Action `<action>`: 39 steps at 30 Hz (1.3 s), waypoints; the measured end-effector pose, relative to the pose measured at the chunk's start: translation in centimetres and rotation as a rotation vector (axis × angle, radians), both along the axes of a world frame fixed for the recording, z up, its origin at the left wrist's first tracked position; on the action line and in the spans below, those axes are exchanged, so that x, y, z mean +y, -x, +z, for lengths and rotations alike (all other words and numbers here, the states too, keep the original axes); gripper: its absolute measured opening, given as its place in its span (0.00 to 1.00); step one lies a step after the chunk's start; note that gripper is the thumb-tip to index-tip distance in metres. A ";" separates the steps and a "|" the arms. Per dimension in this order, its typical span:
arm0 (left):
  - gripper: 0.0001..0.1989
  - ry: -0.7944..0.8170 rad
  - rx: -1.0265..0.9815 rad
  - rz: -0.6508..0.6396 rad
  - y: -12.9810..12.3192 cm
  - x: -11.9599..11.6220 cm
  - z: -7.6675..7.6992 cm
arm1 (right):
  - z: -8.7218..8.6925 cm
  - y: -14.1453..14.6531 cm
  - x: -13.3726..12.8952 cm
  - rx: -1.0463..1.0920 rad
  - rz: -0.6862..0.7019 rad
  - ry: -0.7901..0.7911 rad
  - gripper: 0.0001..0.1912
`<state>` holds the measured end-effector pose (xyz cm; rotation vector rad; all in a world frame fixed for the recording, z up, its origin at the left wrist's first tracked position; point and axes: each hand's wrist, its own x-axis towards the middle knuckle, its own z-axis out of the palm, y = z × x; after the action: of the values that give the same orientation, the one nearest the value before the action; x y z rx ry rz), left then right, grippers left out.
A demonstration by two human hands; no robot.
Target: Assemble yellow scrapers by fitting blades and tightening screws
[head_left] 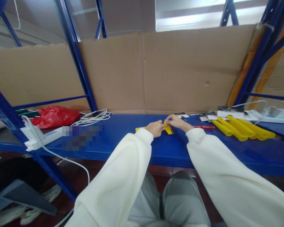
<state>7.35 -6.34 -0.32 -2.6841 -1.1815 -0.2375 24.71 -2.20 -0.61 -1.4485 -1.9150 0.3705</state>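
My left hand (156, 128) is closed on a yellow tool (168, 129) over the blue shelf (123, 126). The tool has a wide yellow head with a dark edge on its right side, and a yellow end shows left of my left hand. My right hand (177, 122) touches the top of the yellow head, thumb and fingers pressed together. Whether something small sits between those fingertips is too small to tell. A red screwdriver (204, 127) lies just right of my right wrist.
Several yellow tubes (239, 127) lie at the right, before black-and-white packets (230, 111) and a white power strip (279, 119). To the left are a coiled white cable (94, 118), a red plastic bag (55, 116) and another power strip (47, 137). Cardboard (180, 72) stands behind.
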 end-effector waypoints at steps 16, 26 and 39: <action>0.23 -0.003 -0.031 0.018 0.0 0.2 -0.1 | -0.7 1.3 -0.2 0.400 -0.233 0.025 0.20; 0.23 -0.045 -0.154 0.048 0.3 0.6 0.1 | 1.4 0.0 -2.3 0.638 0.269 0.622 0.07; 0.22 -0.009 -0.091 0.116 0.0 -0.3 0.4 | 0.6 0.7 -2.2 0.620 0.238 0.648 0.10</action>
<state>7.33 -6.61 0.06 -2.6108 -1.3541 -0.3491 24.00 -4.45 -0.01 -1.2506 -1.4980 1.4715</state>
